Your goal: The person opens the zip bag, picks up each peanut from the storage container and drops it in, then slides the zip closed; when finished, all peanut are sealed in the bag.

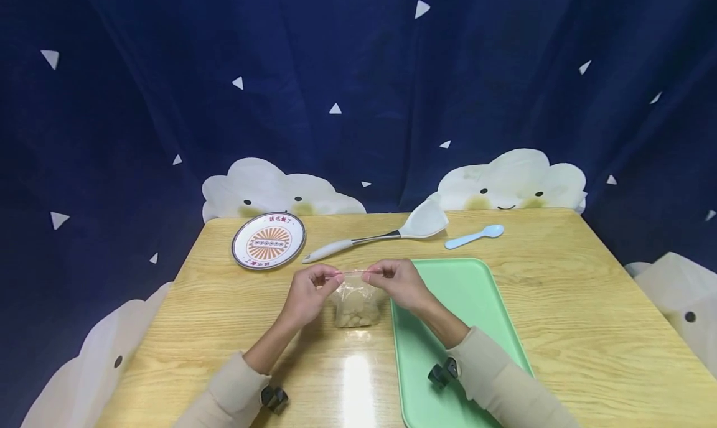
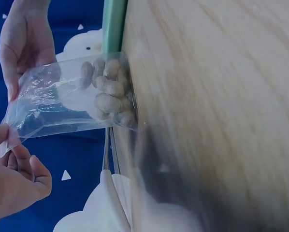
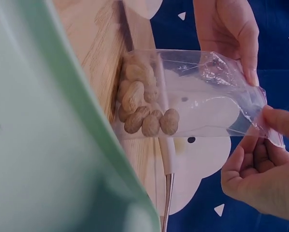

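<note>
A clear zip bag [image 1: 356, 303] of unshelled peanuts [image 2: 110, 89] stands upright, its bottom on the table beside the green tray. My left hand [image 1: 313, 294] pinches one top corner between thumb and fingers. At the opposite corner, my right hand [image 1: 400, 283] pinches the same top edge, which carries a reddish strip [image 1: 353, 272]. The peanuts [image 3: 137, 101] lie heaped at the bottom of the bag, as both wrist views show. Whether the seal is parted cannot be told.
Right of the bag lies the green tray [image 1: 448, 279], under my right forearm. Behind are a patterned plate [image 1: 269, 241], a white-headed spatula [image 1: 424, 221] and a light blue spoon [image 1: 475, 236]. A dark blue curtain [image 1: 358, 73] hangs beyond the wooden table [image 1: 582, 303].
</note>
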The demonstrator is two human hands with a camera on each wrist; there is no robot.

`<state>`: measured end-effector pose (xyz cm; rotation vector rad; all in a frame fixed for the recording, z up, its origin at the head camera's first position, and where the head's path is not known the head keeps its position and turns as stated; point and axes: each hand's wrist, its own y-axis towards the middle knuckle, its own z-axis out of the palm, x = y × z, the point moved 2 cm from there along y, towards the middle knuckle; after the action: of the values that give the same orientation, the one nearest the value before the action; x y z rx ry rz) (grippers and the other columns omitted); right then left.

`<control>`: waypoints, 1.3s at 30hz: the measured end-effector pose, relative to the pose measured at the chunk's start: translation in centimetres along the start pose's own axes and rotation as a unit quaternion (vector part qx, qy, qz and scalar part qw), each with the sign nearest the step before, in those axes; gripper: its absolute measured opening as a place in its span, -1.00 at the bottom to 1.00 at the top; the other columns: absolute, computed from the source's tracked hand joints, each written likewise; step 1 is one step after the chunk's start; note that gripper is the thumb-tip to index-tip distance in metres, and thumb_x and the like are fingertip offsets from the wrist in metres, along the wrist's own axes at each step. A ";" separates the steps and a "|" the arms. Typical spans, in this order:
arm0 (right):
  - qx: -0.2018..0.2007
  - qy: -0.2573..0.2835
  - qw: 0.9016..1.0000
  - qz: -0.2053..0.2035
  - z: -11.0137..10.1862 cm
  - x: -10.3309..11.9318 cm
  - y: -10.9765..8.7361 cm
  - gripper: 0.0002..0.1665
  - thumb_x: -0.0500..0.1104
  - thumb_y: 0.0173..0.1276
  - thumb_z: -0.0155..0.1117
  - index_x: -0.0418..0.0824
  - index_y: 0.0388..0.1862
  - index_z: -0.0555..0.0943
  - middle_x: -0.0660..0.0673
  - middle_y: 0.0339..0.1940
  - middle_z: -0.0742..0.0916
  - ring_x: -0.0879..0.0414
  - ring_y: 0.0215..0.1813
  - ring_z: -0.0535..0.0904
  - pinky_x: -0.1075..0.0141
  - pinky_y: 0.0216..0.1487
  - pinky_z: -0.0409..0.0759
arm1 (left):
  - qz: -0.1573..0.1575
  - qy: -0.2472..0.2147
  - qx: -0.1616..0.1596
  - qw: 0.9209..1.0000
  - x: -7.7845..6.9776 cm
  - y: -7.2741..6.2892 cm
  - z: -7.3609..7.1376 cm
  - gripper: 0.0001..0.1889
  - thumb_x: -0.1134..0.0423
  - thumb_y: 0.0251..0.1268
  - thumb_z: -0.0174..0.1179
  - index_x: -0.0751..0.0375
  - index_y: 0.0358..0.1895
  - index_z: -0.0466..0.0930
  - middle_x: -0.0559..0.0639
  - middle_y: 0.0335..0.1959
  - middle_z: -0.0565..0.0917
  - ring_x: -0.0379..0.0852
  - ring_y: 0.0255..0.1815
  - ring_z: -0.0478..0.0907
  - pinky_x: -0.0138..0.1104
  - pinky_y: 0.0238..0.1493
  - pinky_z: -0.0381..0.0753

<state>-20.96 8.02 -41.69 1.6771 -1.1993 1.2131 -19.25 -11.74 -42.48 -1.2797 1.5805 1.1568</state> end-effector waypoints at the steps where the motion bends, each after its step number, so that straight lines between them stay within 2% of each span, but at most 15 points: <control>1: -0.002 0.000 1.000 0.000 0.0 0.0 0.0 -0.75 -0.15 0.20 0.37 -0.34 -0.28 0.69 -0.04 -0.42 0.71 0.24 -0.43 0.47 0.46 -0.44 0.44 | -0.002 0.001 -0.002 1.000 -0.1 0.0 0.0 -0.87 0.32 0.15 0.29 0.33 -0.29 0.66 0.15 -0.37 0.69 -0.29 -0.45 0.45 -0.49 -0.31 0.48; 4: 0.006 0.004 1.000 -0.002 0.0 0.1 0.0 -0.73 -0.14 0.19 0.37 -0.35 -0.26 0.69 -0.09 -0.38 0.73 0.25 -0.40 0.52 0.45 -0.39 0.49 | -0.010 0.000 0.008 1.000 -0.5 -0.1 0.1 -0.88 0.34 0.15 0.30 0.33 -0.29 0.67 0.18 -0.36 0.70 -0.33 -0.45 0.47 -0.50 -0.31 0.49; 8: 0.031 0.001 0.999 -0.010 0.3 0.2 0.0 -0.72 -0.14 0.19 0.37 -0.35 -0.24 0.69 -0.17 -0.31 0.76 0.26 -0.36 0.57 0.42 -0.32 0.54 | 0.010 0.006 0.044 0.999 -2.1 -0.6 0.2 -0.88 0.39 0.16 0.26 0.40 -0.28 0.66 0.25 -0.33 0.72 -0.38 -0.41 0.54 -0.47 -0.23 0.56; 10: 0.037 -0.002 0.999 -0.017 0.5 0.1 0.0 -0.72 -0.15 0.20 0.36 -0.36 -0.25 0.68 -0.21 -0.28 0.77 0.26 -0.33 0.60 0.41 -0.28 0.58 | 0.020 0.011 0.053 0.998 -2.3 -0.7 0.4 -0.88 0.41 0.17 0.25 0.42 -0.28 0.65 0.27 -0.32 0.72 -0.36 -0.39 0.55 -0.44 -0.19 0.58; 17: 0.031 -0.014 0.999 -0.036 0.8 0.6 0.0 -0.75 -0.17 0.23 0.32 -0.38 -0.27 0.67 -0.26 -0.26 0.76 0.19 -0.23 0.68 0.38 -0.17 0.63 | 0.023 0.001 0.030 0.999 -0.8 -0.2 0.8 -0.92 0.34 0.14 0.29 0.29 -0.33 0.68 0.13 -0.37 0.74 -0.33 -0.39 0.57 -0.43 -0.17 0.57; 21: 0.050 -0.003 0.998 -0.035 0.6 0.9 0.0 -0.73 -0.16 0.22 0.33 -0.37 -0.25 0.67 -0.25 -0.25 0.76 0.16 -0.22 0.69 0.36 -0.16 0.65 | 0.019 -0.002 0.035 0.999 -2.3 -0.4 0.7 -0.91 0.37 0.13 0.29 0.35 -0.34 0.67 0.19 -0.38 0.73 -0.34 -0.40 0.57 -0.42 -0.18 0.58; 24: 0.070 0.009 0.997 -0.036 0.6 0.9 -0.1 -0.73 -0.17 0.23 0.33 -0.39 -0.25 0.67 -0.27 -0.23 0.75 0.13 -0.18 0.71 0.36 -0.13 0.66 | 0.016 0.005 0.056 0.998 -3.8 -0.8 0.6 -0.91 0.42 0.13 0.27 0.41 -0.33 0.66 0.26 -0.36 0.72 -0.31 -0.39 0.57 -0.39 -0.17 0.60; 26: 0.069 0.005 0.997 -0.038 0.5 0.9 -0.2 -0.74 -0.17 0.23 0.33 -0.39 -0.26 0.68 -0.27 -0.23 0.75 0.10 -0.17 0.71 0.36 -0.12 0.66 | 0.025 0.016 0.065 0.997 -4.1 -0.9 0.6 -0.91 0.40 0.14 0.26 0.39 -0.33 0.67 0.24 -0.36 0.73 -0.31 -0.39 0.56 -0.39 -0.17 0.60; 28: 0.058 -0.007 0.998 -0.040 0.4 1.0 -0.3 -0.76 -0.18 0.22 0.33 -0.38 -0.28 0.69 -0.26 -0.26 0.76 0.11 -0.19 0.72 0.36 -0.14 0.67 | 0.027 0.033 0.070 0.997 -4.9 -1.0 0.5 -0.91 0.40 0.15 0.27 0.38 -0.33 0.67 0.22 -0.36 0.73 -0.29 -0.39 0.55 -0.37 -0.18 0.59; 33: 0.030 -0.008 0.999 -0.019 0.0 1.1 -0.1 -0.77 -0.15 0.17 0.38 -0.32 -0.30 0.72 -0.15 -0.34 0.78 0.20 -0.29 0.70 0.36 -0.20 0.65 | 0.049 0.062 0.061 0.995 -5.6 -0.8 0.1 -0.91 0.37 0.13 0.29 0.36 -0.34 0.69 0.19 -0.36 0.74 -0.30 -0.44 0.49 -0.43 -0.30 0.50; 36: 0.022 -0.007 1.000 -0.001 -0.4 1.1 0.0 -0.77 -0.14 0.13 0.41 -0.29 -0.32 0.73 -0.04 -0.43 0.76 0.26 -0.40 0.59 0.41 -0.34 0.55 | 0.050 0.064 0.062 0.995 -5.4 -0.6 -0.1 -0.90 0.37 0.13 0.30 0.36 -0.35 0.70 0.19 -0.37 0.74 -0.31 -0.46 0.45 -0.44 -0.35 0.42; 39: 0.024 -0.012 1.000 0.005 -0.8 1.0 -0.1 -0.77 -0.13 0.13 0.42 -0.28 -0.32 0.73 0.04 -0.48 0.72 0.25 -0.46 0.48 0.43 -0.44 0.45 | 0.047 0.068 0.055 0.995 -3.9 -0.2 -0.3 -0.91 0.35 0.11 0.32 0.33 -0.36 0.71 0.17 -0.38 0.74 -0.32 -0.47 0.42 -0.43 -0.37 0.38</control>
<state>-21.00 8.53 -40.51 1.7274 -1.2041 1.2390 -18.29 -11.01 -38.70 -1.2448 1.7953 1.0424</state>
